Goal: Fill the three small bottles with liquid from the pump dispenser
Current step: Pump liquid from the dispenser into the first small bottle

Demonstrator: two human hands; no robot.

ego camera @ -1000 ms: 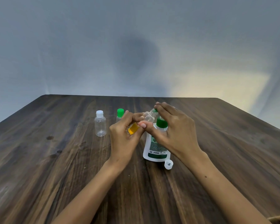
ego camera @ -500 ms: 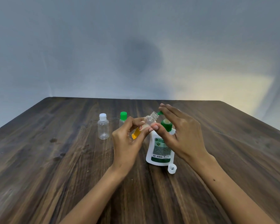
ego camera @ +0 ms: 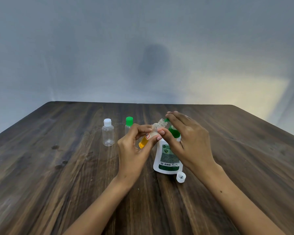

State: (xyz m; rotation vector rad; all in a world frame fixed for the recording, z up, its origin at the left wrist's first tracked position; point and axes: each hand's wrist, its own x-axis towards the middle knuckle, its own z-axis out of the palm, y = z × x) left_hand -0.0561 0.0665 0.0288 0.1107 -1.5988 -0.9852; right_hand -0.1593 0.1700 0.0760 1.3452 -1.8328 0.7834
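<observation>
Both hands meet over the middle of the dark wooden table [ego camera: 58, 175]. The left hand [ego camera: 134, 150] pinches a small clear plastic bottle with amber liquid in its base [ego camera: 148, 135] between thumb and fingers, holding it tilted so its open threaded neck points up and to the right, just under the green spout of the pump. The right hand [ego camera: 188, 141] lies across the top of the white pump dispenser with a green pump head and green label [ego camera: 167, 158], fingers extended over the pump head and thumb touching the tilted bottle. Whether the fingers are pressing the pump down cannot be told. The dispenser stands upright on the table. A small white screw cap [ego camera: 181, 177] lies open side up just beside the dispenser's base on the right. Further back on the left stand an empty clear bottle with a white cap [ego camera: 108, 133] and, near it, a clear bottle with a green cap [ego camera: 129, 124], partly hidden behind the left hand.
</observation>
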